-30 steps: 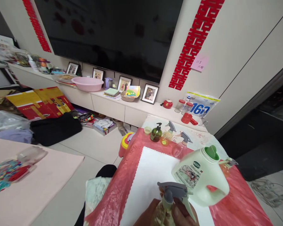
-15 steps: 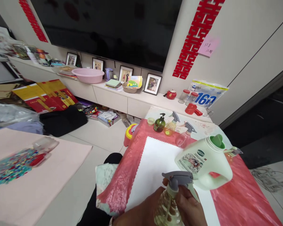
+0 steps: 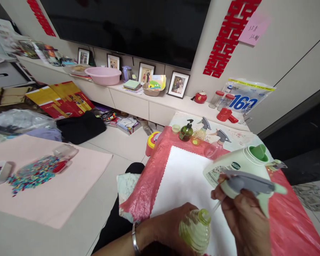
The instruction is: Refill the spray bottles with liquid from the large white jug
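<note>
My left hand (image 3: pixel 176 224) is wrapped round a yellowish clear ribbed bottle (image 3: pixel 196 229), tilted, its neck uncovered. In my right hand (image 3: pixel 245 213) is a grey and pale green spray head (image 3: pixel 245 184), apart from the bottle, with its thin tube pointing down toward the neck. Behind the spray head stands a large pale green jug (image 3: pixel 229 160) with a green funnel-like piece (image 3: pixel 258 151) in its mouth; the spray head and my right hand partly hide it. A white sheet (image 3: pixel 186 177) lies beneath my hands on the red table cover (image 3: pixel 157 170).
Along the table's far side stand a green pump bottle (image 3: pixel 186 131), a yellow spray bottle (image 3: pixel 198 136) and a pinkish spray bottle (image 3: pixel 214 148). Another spray bottle (image 3: pixel 274 166) is right of the jug. Colourful beads (image 3: pixel 37 174) lie on a pink table (image 3: pixel 77 181) at left.
My right hand has taken the spray head off the bottle and moved it up and to the right. My left hand still holds the bottle. The view has shifted slightly.
</note>
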Demonstrator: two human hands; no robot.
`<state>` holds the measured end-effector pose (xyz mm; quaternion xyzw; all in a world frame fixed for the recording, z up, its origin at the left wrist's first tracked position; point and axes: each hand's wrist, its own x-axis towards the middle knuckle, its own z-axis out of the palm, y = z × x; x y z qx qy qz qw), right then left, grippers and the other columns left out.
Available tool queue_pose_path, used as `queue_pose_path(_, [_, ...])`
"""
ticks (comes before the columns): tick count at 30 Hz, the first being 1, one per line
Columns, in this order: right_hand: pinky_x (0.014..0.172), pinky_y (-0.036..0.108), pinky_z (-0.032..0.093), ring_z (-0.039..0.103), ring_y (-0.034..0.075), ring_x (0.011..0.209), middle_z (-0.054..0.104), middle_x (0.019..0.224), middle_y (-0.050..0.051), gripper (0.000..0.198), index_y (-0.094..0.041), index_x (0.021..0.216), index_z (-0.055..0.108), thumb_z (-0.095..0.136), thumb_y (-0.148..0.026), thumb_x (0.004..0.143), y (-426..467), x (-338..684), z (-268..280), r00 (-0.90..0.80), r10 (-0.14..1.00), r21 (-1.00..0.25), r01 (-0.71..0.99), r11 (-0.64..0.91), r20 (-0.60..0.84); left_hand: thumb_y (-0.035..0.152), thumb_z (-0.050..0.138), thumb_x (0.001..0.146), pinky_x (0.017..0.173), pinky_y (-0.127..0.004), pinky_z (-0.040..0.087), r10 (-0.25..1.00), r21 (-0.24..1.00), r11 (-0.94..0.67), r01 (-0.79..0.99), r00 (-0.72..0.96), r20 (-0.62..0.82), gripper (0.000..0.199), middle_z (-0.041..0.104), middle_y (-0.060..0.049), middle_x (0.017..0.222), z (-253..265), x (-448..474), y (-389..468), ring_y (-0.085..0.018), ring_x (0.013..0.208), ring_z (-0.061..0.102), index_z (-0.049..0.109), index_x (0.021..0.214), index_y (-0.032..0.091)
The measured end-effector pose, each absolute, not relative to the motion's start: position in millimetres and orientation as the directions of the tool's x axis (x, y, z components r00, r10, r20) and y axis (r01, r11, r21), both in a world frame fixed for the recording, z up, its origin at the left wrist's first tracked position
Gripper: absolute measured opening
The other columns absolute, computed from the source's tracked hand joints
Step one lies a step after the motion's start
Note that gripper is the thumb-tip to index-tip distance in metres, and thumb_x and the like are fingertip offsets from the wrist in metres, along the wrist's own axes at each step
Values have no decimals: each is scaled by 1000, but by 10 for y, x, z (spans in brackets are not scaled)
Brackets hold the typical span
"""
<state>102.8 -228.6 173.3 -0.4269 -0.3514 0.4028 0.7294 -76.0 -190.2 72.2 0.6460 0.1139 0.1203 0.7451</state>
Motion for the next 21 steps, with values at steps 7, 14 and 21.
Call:
queue_pose_path(7, [63, 28, 58, 63, 15, 76, 64, 106, 6, 13, -21, 100, 75, 79, -28, 89, -2214, 1141, 2324, 555, 705, -864, 51, 501, 442, 42, 99, 53, 114, -53, 45, 587, 998, -46, -37, 807, 57, 102, 55, -13, 139, 410, -839, -1788, -36, 128, 56, 50, 140, 23])
queue_pose_path(14, [76, 30, 55, 66, 20, 86, 66, 98, 6, 37, -16, 107, 69, 74, -49, 92, -1920, 1281, 1877, 394, 814, -800, 584, 137, 427, 44, 92, 63, 121, -60, 37, 802, 966, -255, -33, 550, 231, 98, 47, -15, 144, -86, -659, -1571, -38, 139, 47, 42, 146, 24])
queue_pose_path(21, [79, 31, 50, 58, 17, 83, 62, 95, 7, 42, -13, 109, 70, 54, -50, 99, -1483, 1308, 928, 224, 945, -591, 805, -43, 237, 64, 86, 66, 120, -63, 38, 813, 944, -324, 55, 527, 248, 99, 49, -15, 145, -263, -628, -1607, -39, 139, 47, 43, 145, 25])
